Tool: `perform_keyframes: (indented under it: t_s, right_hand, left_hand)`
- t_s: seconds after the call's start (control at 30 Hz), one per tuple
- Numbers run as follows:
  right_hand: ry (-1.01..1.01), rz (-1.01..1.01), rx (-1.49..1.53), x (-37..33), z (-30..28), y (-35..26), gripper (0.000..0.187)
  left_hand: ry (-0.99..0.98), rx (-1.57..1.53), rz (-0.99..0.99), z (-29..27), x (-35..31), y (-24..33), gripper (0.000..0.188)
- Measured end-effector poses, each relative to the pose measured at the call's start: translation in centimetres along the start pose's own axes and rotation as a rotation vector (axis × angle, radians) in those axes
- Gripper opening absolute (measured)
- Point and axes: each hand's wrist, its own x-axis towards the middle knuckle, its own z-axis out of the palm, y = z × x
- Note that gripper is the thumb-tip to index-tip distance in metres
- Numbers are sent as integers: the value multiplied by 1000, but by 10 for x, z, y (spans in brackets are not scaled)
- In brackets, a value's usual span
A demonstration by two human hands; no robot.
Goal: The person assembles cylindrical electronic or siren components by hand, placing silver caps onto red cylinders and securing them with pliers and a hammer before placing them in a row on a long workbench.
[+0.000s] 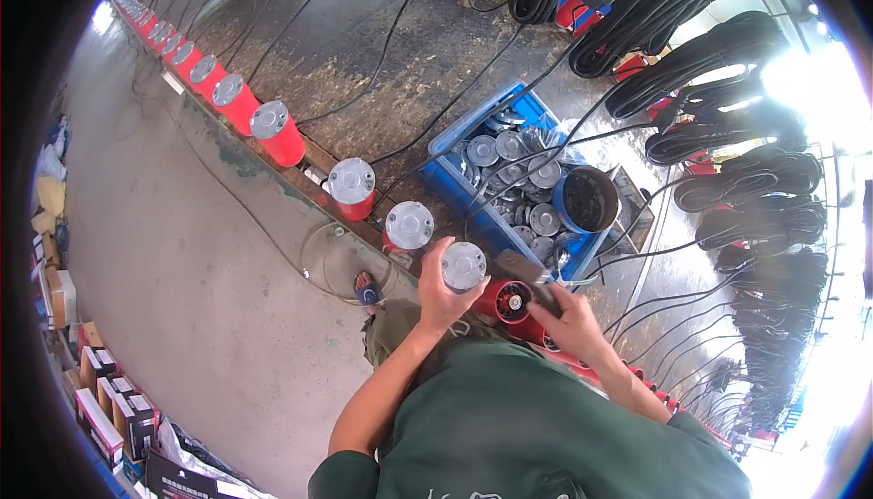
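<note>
My left hand [440, 294] is wrapped round the side of a red motor housing with a round silver end cap [464, 265] on top. In my right hand [573, 324] is a hammer [522, 269], its head blurred and its handle partly hidden by my fingers. An uncapped red motor housing [499, 303] stands just below the hammer, and its round metal centre and dark inner parts show. Beyond my left hand stands another capped red housing [409, 224], with one more capped housing [352, 181] past it.
A row of capped red housings [280, 134] runs along the bench edge to the far left. A blue crate [443, 147] holds many silver end caps and a round tin [560, 197] with dark contents. Black cable coils [650, 104] line the right, their leads crossing the bench.
</note>
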Motion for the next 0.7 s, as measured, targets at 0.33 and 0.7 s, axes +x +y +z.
perform_keyframes:
  t_s: [0.33, 0.7]
  right_hand:
    - [-29, -101, -120, 25, 32, -19, 33]
    - [-29, -110, -236, 21, 49, 11, 34]
  left_hand:
    - [1, -40, -14, 1, -2, -2, 88]
    - [15, -50, 13, 2, 0, 3, 88]
